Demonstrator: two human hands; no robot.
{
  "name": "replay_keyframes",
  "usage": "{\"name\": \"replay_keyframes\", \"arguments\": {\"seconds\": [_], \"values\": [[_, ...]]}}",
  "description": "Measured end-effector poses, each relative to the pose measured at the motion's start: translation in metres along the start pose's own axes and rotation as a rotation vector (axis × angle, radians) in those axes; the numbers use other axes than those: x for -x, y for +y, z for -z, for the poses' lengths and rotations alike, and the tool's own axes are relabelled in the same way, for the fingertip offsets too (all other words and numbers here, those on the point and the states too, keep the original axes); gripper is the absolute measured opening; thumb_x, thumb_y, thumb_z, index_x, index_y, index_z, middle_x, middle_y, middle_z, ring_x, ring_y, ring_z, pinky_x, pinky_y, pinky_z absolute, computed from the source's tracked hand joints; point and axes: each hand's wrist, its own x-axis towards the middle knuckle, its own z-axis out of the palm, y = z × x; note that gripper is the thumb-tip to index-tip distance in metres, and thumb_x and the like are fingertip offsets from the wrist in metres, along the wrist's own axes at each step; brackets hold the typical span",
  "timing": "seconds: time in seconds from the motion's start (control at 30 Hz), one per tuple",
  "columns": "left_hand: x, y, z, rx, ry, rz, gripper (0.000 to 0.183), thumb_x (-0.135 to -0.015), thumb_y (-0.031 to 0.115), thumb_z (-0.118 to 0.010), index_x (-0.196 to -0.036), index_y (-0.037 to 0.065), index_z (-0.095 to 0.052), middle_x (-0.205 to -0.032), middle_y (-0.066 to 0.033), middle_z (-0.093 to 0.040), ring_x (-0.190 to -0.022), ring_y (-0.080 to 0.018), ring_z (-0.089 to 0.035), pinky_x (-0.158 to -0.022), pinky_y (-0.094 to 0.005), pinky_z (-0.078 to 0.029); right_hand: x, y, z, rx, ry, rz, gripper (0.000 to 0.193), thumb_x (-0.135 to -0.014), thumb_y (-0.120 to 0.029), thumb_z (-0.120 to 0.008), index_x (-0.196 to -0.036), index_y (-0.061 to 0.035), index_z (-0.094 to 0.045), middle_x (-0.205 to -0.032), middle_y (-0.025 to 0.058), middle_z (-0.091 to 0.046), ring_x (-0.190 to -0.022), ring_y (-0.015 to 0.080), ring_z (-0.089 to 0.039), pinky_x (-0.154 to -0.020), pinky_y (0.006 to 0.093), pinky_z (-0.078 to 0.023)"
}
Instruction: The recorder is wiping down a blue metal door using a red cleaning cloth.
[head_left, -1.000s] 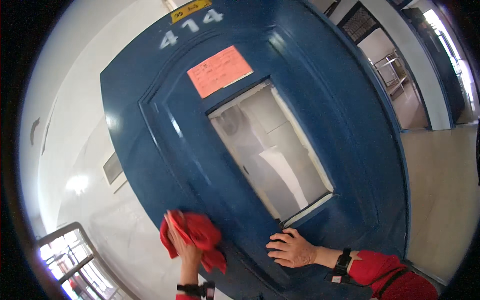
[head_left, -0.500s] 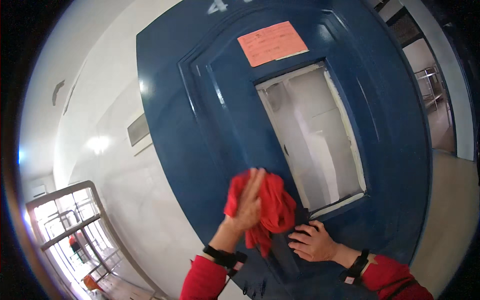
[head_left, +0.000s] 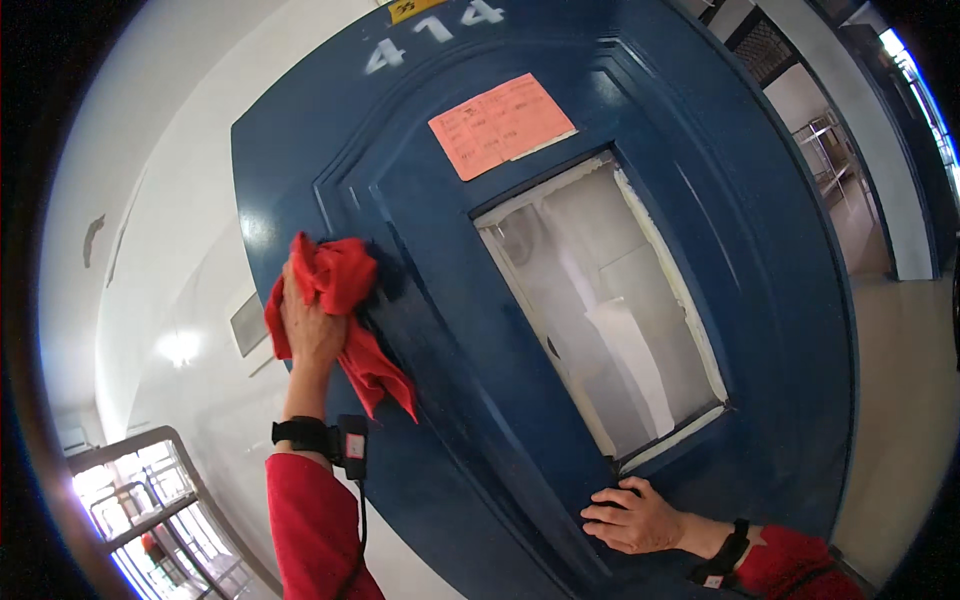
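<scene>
Red cloth (head_left: 340, 275): against the blue door (head_left: 790, 360), at its left edge in this view. Bunched at the top; one loose tail drops past the wrist, so the long axis slants from upper left to lower right.

Key relation: cloth lies directly at the left hand (head_left: 312, 325), spilling out on both sides of it, with most of the bulk up and to the right of the knuckles. Left fingers hold the cloth; the tips are partly lost in the folds, so tightness of grip cannot be told.

Right hand (head_left: 638, 520): well apart from the cloth, low and to the right, just below the near corner of the window opening (head_left: 600, 310). Its fingers are bent and slightly apart, resting on the door, nothing held. Left hand is clearly the nearer.

Surface: dark blue, glossy, with moulded panel lines; leans in the view. A pink paper sheet (head_left: 502, 126) is fixed above the opening, white painted numerals (head_left: 435, 32) higher up. Pale, rough-edged border around the opening.

Room: white wall (head_left: 200, 440) on the left, metal-framed window (head_left: 150, 515) at lower left; at right, a pale floor (head_left: 895, 420) and an open doorway (head_left: 830, 160).
</scene>
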Motion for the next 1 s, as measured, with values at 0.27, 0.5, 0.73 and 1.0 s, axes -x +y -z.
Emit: {"name": "replay_keyframes", "arguments": {"seconds": [0.27, 0.5, 0.73, 1.0], "values": [[0.062, -0.070, -0.007, -0.215, 0.010, 0.271, 0.054, -0.084, 0.029, -0.051, -0.132, 0.009, -0.037, -0.134, -0.0193, -0.038, -0.121, -0.0408, -0.036, -0.099, -0.0459, -0.032, -0.003, -0.007, 0.003, 0.027, 0.040, 0.007, 0.023, -0.077, -0.022, -0.065, -0.100, -0.0162, -0.064, -0.112, -0.0011, -0.054, -0.113, 0.0195, -0.043, -0.092, 0.0421, -0.033], [0.138, 0.000, -0.001, 0.010, 0.004, 0.315, 0.054, -0.087, 0.025, -0.051, -0.135, 0.008, -0.034, -0.135, -0.0156, -0.039, -0.124, -0.0318, -0.037, -0.101, -0.0410, -0.029, 0.002, -0.005, -0.007, -0.014, 0.130, -0.043, 0.025, -0.076, -0.021, -0.067, -0.100, -0.0155, -0.062, -0.109, 0.0003, -0.055, -0.112, 0.0199, -0.045, -0.091, 0.0419, -0.033], [0.288, 0.145, 0.040, 0.549, -0.393, 0.406, 0.057, -0.085, 0.029, -0.054, -0.131, 0.002, -0.036, -0.135, -0.0213, -0.033, -0.126, -0.0362, -0.032, -0.105, -0.0455, -0.026, -0.003, -0.007, -0.002, -0.045, 0.114, -0.040, 0.028, -0.073, -0.020, -0.068, -0.099, -0.0143, -0.061, -0.107, 0.0022, -0.054, -0.111, 0.0214, -0.046, -0.093, 0.0437, -0.032], [0.304, 0.234, 0.081, 0.357, -0.575, 0.105, 0.046, -0.079, 0.023, -0.060, -0.121, 0.007, -0.051, -0.134, -0.0192, -0.041, -0.124, -0.0395, -0.039, -0.095, -0.0492, -0.038, 0.033, -0.030, 0.008, -0.155, -0.088, -0.002, 0.026, -0.078, -0.022, -0.061, -0.102, -0.0118, -0.060, -0.104, 0.0069, -0.053, -0.108, 0.0228, -0.048, -0.093, 0.0451, -0.033]]}}
